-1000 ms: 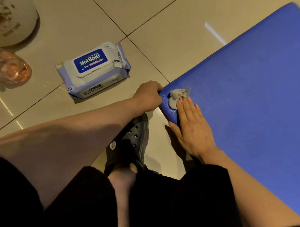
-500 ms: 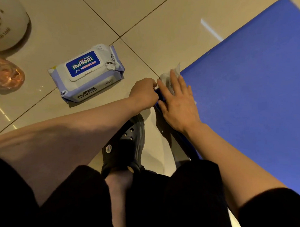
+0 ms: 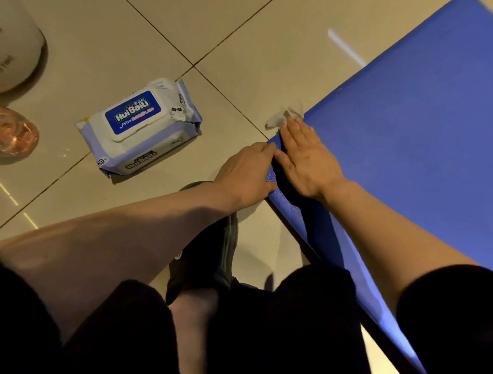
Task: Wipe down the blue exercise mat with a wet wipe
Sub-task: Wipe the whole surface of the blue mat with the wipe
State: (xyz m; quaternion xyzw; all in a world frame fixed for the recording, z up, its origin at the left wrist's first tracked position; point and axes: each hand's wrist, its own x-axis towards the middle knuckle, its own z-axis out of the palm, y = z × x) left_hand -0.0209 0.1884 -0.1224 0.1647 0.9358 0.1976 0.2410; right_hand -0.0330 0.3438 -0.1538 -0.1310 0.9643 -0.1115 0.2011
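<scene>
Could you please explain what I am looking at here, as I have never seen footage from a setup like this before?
There is no machine here: a person wears a camera on the head, so the single picture looks down at their own arms, knees and a black shoe. On the tiled floor lies a blue exercise mat. The right hand, fingers straight, presses a wet wipe at the mat's corner, where the wipe spills over the edge onto the tile. The left hand steadies the mat's edge beside it. A closed pack of wipes sits on the floor to the left.
</scene>
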